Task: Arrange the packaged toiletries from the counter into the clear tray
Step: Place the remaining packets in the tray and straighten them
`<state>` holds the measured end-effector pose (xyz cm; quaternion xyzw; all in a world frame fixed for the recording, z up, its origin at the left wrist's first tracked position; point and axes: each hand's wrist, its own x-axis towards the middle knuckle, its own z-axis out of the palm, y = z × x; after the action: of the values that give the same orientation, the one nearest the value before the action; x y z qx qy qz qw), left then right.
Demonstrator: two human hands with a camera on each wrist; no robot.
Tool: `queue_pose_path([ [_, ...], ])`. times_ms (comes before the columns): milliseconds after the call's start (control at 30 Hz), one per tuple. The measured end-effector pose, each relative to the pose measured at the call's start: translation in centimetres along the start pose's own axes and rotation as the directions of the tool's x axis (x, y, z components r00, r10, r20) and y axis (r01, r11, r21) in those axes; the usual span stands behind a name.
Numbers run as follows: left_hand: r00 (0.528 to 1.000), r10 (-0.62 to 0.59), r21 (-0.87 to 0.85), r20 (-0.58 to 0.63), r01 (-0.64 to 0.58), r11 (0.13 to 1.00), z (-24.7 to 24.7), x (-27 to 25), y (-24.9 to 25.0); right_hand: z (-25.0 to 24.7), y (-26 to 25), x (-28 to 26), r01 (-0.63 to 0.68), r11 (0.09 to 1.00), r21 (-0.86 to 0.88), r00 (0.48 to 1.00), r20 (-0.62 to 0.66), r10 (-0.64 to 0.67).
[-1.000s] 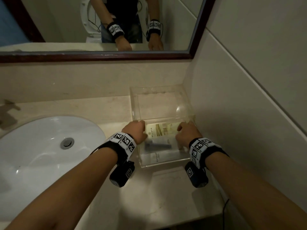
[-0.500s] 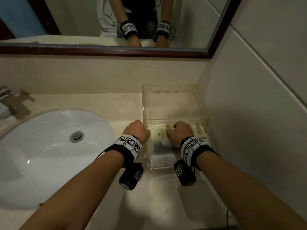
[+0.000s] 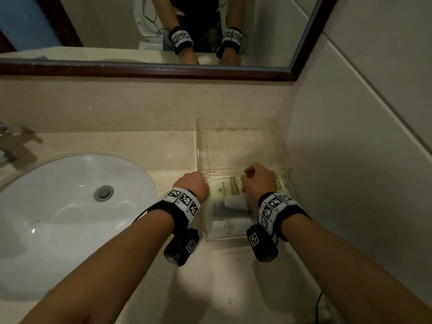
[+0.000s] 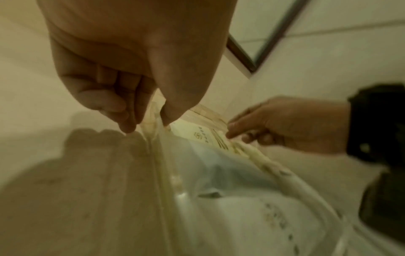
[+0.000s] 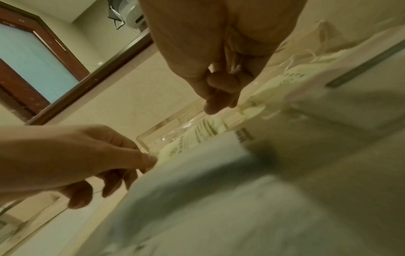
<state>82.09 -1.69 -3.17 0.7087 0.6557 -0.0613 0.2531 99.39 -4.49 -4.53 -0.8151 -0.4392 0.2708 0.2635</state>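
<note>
The clear tray (image 3: 243,127) stands in the counter's right corner, against the wall. Its front part holds a cream printed packet (image 3: 224,190), a dark item (image 3: 219,210) and a white packet (image 3: 228,226). My left hand (image 3: 191,185) is at the tray's left wall (image 4: 160,173); the left wrist view shows thumb inside and fingers outside, pinching the wall's rim (image 4: 149,124). My right hand (image 3: 257,181) is inside the tray with curled fingers. Its fingertips (image 4: 229,136) pinch the cream packet's (image 4: 197,133) far edge. Under the right wrist the packets are hidden.
A white sink basin (image 3: 70,206) with a metal drain (image 3: 103,192) lies to the left, a faucet (image 3: 4,148) at the far left. The mirror (image 3: 163,31) hangs above the backsplash. The tiled wall (image 3: 350,160) adjoins the tray's right side. Bare counter (image 3: 222,288) lies in front.
My right hand has slid left along the cream packet, from the tray's right side toward its middle. The left hand stays at the left wall.
</note>
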Motion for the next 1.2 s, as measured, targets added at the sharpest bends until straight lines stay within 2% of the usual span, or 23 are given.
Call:
queue_pose_path([
  [100, 0.986, 0.014, 0.073, -0.166, -0.002, 0.997, 0.1, -0.3, 1.0, -1.5, 0.6, 0.2, 0.044, 0.992, -0.118, 0.999, -0.011, -0.045],
  [167, 0.975, 0.027, 0.052, -0.221, -0.016, 0.998, 0.1, -0.3, 1.8, -2.4, 1.2, 0.3, 0.026, 0.980, -0.195, 1.000, 0.003, -0.026],
  [233, 0.975, 0.051, 0.053, -0.215, -0.041, 0.998, 0.2, -0.2, 2.4, -3.1, 2.0, 0.3, -0.017, 0.972, -0.235, 0.999, 0.034, 0.026],
  [300, 0.970, 0.125, 0.103, -0.208, -0.105, 0.989, 0.5, -0.2, 2.9, -3.4, 2.8, 0.3, -0.034, 0.965, -0.261, 0.997, 0.062, 0.052],
  [400, 0.965, 0.217, 0.175, -0.144, -0.191, 0.966, 1.1, -0.2, 3.5, -3.8, 3.6, 0.1, 0.014, 0.957, -0.291, 0.997, 0.074, 0.008],
  [533, 0.973, 0.200, 0.167, -0.118, -0.179, 0.970, 1.4, -0.1, 3.9, -3.6, 3.8, 0.1, 0.016, 0.971, -0.237, 0.997, 0.073, 0.001],
  [800, 0.957, 0.233, 0.143, -0.175, -0.209, 0.967, 1.0, -0.1, 4.3, -3.5, 4.0, 0.0, 0.008, 0.975, -0.222, 0.996, 0.093, 0.013],
  [967, 0.963, 0.195, 0.071, -0.187, -0.185, 0.980, 0.2, -0.6, 3.8, -4.5, 4.0, -0.4, -0.033, 0.989, -0.148, 0.999, 0.030, 0.037],
  [1100, 0.988, 0.102, -0.126, -0.118, -0.117, 0.985, -1.0, -1.2, 2.9, -5.7, 3.3, -1.2, -0.025, 0.995, -0.093, 0.999, 0.032, 0.028],
  [1200, 0.981, 0.196, -0.143, 0.015, -0.192, 0.971, -1.2, -1.6, 2.7, -5.4, 2.7, -3.1, 0.023, 0.985, -0.173, 0.982, 0.189, 0.010],
])
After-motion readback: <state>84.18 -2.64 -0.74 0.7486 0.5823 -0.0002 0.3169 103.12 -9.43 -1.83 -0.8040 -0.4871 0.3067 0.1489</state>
